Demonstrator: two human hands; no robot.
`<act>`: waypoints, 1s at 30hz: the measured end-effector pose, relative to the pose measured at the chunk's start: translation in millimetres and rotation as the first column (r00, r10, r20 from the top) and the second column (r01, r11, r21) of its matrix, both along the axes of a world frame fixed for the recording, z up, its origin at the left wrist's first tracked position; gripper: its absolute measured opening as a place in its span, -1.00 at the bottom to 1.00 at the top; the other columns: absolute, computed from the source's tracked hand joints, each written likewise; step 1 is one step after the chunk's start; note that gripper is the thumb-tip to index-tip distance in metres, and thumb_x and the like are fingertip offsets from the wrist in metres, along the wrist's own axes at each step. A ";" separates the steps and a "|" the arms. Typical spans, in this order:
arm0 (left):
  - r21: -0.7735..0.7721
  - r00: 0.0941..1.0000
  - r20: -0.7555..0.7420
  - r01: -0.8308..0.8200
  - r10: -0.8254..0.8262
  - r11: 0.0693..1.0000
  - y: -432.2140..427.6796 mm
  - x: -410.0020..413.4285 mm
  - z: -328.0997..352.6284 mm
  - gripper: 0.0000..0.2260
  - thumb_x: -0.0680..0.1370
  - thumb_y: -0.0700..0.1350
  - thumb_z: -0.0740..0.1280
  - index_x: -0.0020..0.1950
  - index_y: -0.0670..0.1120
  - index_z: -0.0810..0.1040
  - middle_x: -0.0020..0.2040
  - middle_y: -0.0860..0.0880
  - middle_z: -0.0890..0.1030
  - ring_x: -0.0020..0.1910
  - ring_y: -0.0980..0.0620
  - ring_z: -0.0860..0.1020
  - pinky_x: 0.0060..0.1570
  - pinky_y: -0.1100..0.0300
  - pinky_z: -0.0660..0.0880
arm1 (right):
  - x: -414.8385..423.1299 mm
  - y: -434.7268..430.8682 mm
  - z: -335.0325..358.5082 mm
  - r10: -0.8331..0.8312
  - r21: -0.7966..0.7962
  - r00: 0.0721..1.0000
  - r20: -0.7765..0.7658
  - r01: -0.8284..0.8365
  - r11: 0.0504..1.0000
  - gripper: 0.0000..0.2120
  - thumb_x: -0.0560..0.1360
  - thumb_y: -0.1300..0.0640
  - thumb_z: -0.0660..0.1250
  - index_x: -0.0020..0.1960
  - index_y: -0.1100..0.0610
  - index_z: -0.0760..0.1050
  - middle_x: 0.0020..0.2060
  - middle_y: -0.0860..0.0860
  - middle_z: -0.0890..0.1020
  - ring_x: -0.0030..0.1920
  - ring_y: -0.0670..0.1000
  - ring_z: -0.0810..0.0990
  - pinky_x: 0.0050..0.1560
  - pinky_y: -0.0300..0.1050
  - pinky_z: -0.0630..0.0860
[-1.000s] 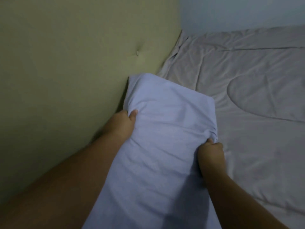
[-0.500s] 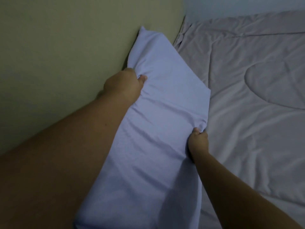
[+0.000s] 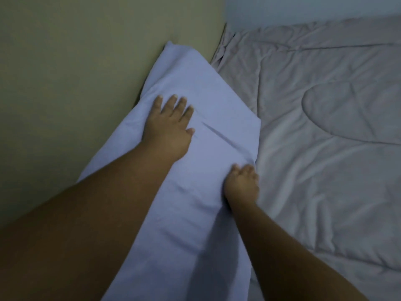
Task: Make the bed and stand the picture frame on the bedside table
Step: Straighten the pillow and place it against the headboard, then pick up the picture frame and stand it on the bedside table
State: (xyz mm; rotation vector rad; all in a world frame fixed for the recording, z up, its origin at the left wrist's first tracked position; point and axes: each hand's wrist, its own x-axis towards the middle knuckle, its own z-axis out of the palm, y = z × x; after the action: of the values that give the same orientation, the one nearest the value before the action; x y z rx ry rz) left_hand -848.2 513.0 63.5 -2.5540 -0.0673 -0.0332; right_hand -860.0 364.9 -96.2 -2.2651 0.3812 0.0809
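A pale lavender pillow [image 3: 195, 88] lies along the padded headboard, its far end tucked into the corner. My left hand [image 3: 169, 124] lies flat on top of it with fingers spread and straight. At the pillow's right edge my right hand [image 3: 242, 183] rests with its fingers bent over the fabric; it is blurred, so I cannot tell if it grips. A beige quilted blanket [image 3: 325, 148] covers the bed to the right of the pillow. No picture frame or bedside table is in view.
An olive-green padded headboard [image 3: 76, 72] fills the left side. A pale wall [image 3: 303, 9] runs behind the bed at the top right. The blanket shows wrinkles near the corner.
My left hand has let go of the pillow's top edge and now lies flat on it. The pillow has settled against the headboard. My right hand stays at the pillow's right edge.
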 end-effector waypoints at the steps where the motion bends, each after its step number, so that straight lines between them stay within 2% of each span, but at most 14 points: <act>1: -0.010 1.000 0.024 0.017 -0.017 1.000 -5.9 -0.9 -0.2 -0.48 0.63 0.12 -0.12 0.55 -0.02 -0.12 0.58 0.00 -0.14 0.56 -0.05 -0.15 0.48 -0.08 -0.26 | -2.2 -5.7 -1.6 -0.071 0.036 0.995 -0.064 0.073 0.997 -0.48 0.63 0.00 -0.06 0.44 0.34 0.17 0.42 0.28 0.27 0.41 0.24 0.22 0.42 0.13 0.15; 2: -0.021 0.998 0.014 0.054 -0.054 0.998 -14.6 -2.2 -2.5 -0.48 0.63 0.11 -0.12 0.55 -0.01 -0.13 0.58 0.01 -0.15 0.56 -0.05 -0.17 0.48 -0.08 -0.27 | -4.1 -4.6 4.3 -0.050 0.053 0.997 -0.052 0.052 0.997 -0.48 0.63 0.01 -0.05 0.46 0.34 0.13 0.45 0.27 0.24 0.44 0.21 0.19 0.45 0.09 0.10; 4: -0.035 0.989 -0.078 0.123 -0.125 0.992 -26.4 -6.8 -13.9 -0.49 0.63 0.12 -0.15 0.55 0.02 -0.14 0.58 0.04 -0.15 0.56 -0.02 -0.17 0.48 -0.09 -0.28 | -6.4 12.5 22.0 0.117 0.136 0.987 0.108 -0.131 0.982 -0.49 0.65 0.02 -0.06 0.50 0.28 0.03 0.52 0.18 0.11 0.51 0.13 0.06 0.50 0.00 -0.07; 6: -0.022 0.989 -0.131 0.068 -0.070 0.997 -23.6 -15.0 -19.1 -0.49 0.62 0.13 -0.16 0.56 0.03 -0.11 0.58 0.04 -0.14 0.56 0.00 -0.16 0.48 -0.09 -0.28 | -12.9 28.5 32.5 0.286 0.184 0.944 0.166 -0.315 0.931 -0.49 0.65 0.00 -0.11 0.53 0.19 -0.06 0.55 0.06 0.00 0.54 0.04 -0.06 0.50 -0.05 -0.18; 8: -0.007 0.997 -0.077 -0.017 0.016 1.000 -15.3 -25.9 -15.6 -0.49 0.62 0.13 -0.16 0.55 0.01 -0.12 0.58 0.02 -0.14 0.56 -0.01 -0.16 0.48 -0.08 -0.28 | -17.0 24.9 21.1 0.286 0.109 0.954 0.084 -0.295 0.949 -0.48 0.65 -0.01 -0.12 0.53 0.19 -0.06 0.55 0.07 0.01 0.53 0.06 -0.05 0.49 -0.01 -0.15; 11: -0.044 0.996 0.025 -0.079 0.080 0.996 -11.5 -47.8 -5.1 -0.47 0.62 0.13 -0.14 0.55 -0.01 -0.14 0.58 0.01 -0.14 0.56 -0.02 -0.15 0.48 -0.07 -0.28 | -23.7 -8.0 4.8 0.119 -0.036 0.992 -0.049 -0.120 0.992 -0.49 0.64 0.04 -0.05 0.47 0.35 0.11 0.47 0.25 0.20 0.46 0.20 0.15 0.45 0.10 0.08; 13: -0.099 0.987 0.071 -0.138 0.145 0.986 -13.9 -67.4 1.7 -0.46 0.62 0.13 -0.13 0.55 -0.01 -0.16 0.58 0.01 -0.14 0.56 -0.02 -0.16 0.48 -0.07 -0.27 | -32.2 -24.1 7.5 0.186 -0.047 0.983 -0.010 -0.186 0.981 -0.52 0.62 0.08 -0.03 0.42 0.36 0.18 0.42 0.29 0.24 0.43 0.22 0.17 0.42 0.12 0.11; 16: -0.241 0.942 0.139 -0.268 0.307 0.933 -21.1 -106.8 7.5 -0.43 0.62 0.13 -0.11 0.54 -0.06 -0.21 0.58 0.00 -0.17 0.56 -0.02 -0.17 0.50 -0.06 -0.24 | -50.0 -34.9 34.0 0.336 -0.062 0.930 0.146 -0.331 0.942 -0.48 0.64 0.03 -0.03 0.49 0.31 0.10 0.49 0.23 0.17 0.50 0.17 0.08 0.49 0.03 0.00; 20: -0.460 0.828 0.229 -0.371 0.511 0.807 -47.2 -176.7 12.2 -0.39 0.61 0.12 -0.04 0.55 -0.11 -0.18 0.58 -0.05 -0.16 0.56 -0.05 -0.16 0.52 -0.03 -0.18 | -93.6 -46.7 78.4 0.632 -0.209 0.727 0.267 -0.597 0.775 -0.47 0.64 -0.02 -0.10 0.52 0.22 -0.03 0.54 0.12 0.05 0.54 0.08 -0.06 0.51 -0.06 -0.14; 24: -0.571 0.712 0.236 -0.450 0.662 0.687 -92.8 -268.0 10.0 -0.39 0.62 0.12 -0.03 0.54 -0.13 -0.20 0.58 -0.06 -0.18 0.56 -0.06 -0.18 0.51 -0.02 -0.21 | -158.3 -61.0 107.0 0.800 -0.317 0.493 0.342 -0.741 0.592 -0.48 0.65 -0.01 -0.08 0.52 0.22 -0.02 0.54 0.12 0.05 0.54 0.08 -0.06 0.50 -0.08 -0.15; 27: -0.653 0.578 0.237 -0.500 0.781 0.569 -124.4 -344.0 -0.9 -0.38 0.61 0.13 -0.01 0.55 -0.12 -0.18 0.58 -0.05 -0.16 0.56 -0.05 -0.16 0.50 -0.03 -0.19 | -216.2 -69.1 115.8 0.875 -0.368 0.322 0.361 -0.813 0.451 -0.49 0.65 0.00 -0.06 0.51 0.25 0.04 0.52 0.17 0.11 0.53 0.13 0.00 0.50 -0.04 -0.11; 30: -0.714 0.409 0.219 -0.551 0.886 0.431 -146.7 -421.0 -10.7 -0.38 0.61 0.11 0.02 0.55 -0.11 -0.14 0.59 -0.04 -0.14 0.56 -0.04 -0.14 0.50 -0.03 -0.17 | -278.9 -66.9 119.5 0.903 -0.411 0.146 0.403 -0.853 0.321 -0.43 0.60 -0.04 -0.08 0.43 0.34 0.22 0.43 0.27 0.30 0.46 0.27 0.21 0.46 0.12 0.09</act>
State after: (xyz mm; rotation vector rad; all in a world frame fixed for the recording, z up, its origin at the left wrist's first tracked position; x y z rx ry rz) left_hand -1269.1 366.3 52.8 -2.6547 -1.7562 -0.5088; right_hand -1138.9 298.0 23.3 -2.1104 -1.4058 -0.0352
